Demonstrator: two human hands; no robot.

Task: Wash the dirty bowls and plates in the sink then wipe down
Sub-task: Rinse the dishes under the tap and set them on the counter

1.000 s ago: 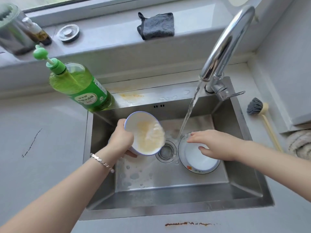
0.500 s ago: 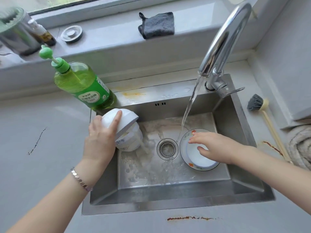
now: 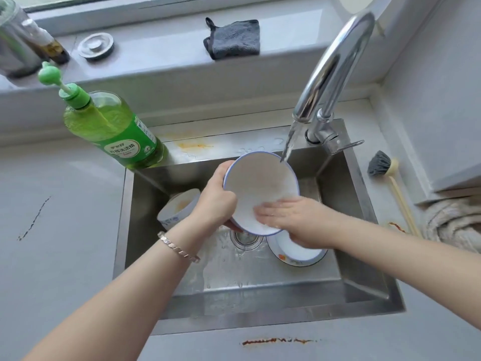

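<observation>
Just below tap (image 3: 333, 69), bowl (image 3: 260, 183): L hand (image 3: 216, 201) tight on rim, R hand (image 3: 294, 217) flat inside.

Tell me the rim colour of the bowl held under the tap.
Blue, on a white bowl; head view.

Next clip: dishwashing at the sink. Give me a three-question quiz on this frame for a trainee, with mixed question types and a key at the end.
1. True or false: water is running from the tap.
2. Multiple choice: what is in the left hand's grip? A. the blue-rimmed bowl B. a brush C. a soap bottle
3. Fill in: the grey cloth lies on the ____ behind the sink.
Key: 1 true; 2 A; 3 window ledge.
</observation>
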